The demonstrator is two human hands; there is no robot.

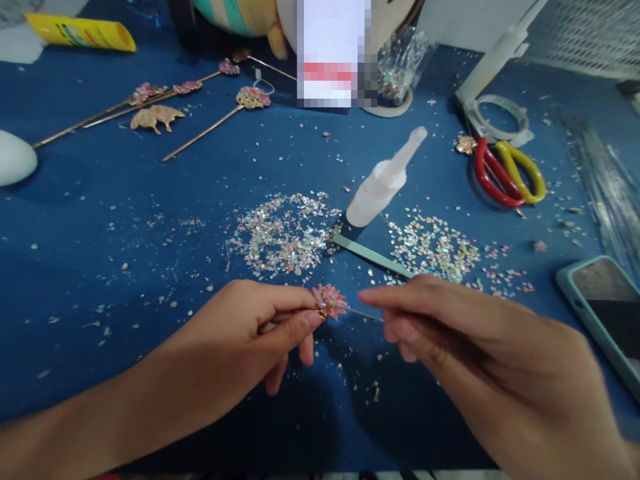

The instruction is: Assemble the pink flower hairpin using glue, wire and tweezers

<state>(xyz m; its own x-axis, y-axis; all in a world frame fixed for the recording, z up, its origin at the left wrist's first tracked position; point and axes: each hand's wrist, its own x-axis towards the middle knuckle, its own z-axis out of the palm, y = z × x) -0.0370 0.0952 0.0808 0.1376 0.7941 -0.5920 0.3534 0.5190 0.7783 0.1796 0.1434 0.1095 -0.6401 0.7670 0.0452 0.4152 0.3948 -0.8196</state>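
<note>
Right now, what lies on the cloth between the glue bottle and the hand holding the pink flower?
In the head view, between glue bottle and left hand lies a heap of iridescent flakes.

A matt blue cloth [125,267] covers the table, strewn with glossy iridescent flakes [283,233]. The pink ornament [330,301] at lower centre glitters. Upper left, the hairpins [200,133] look like gilt metal. The glue bottle [383,183] is cloudy plastic; the scissors' handles [507,173] are shiny plastic.
</note>
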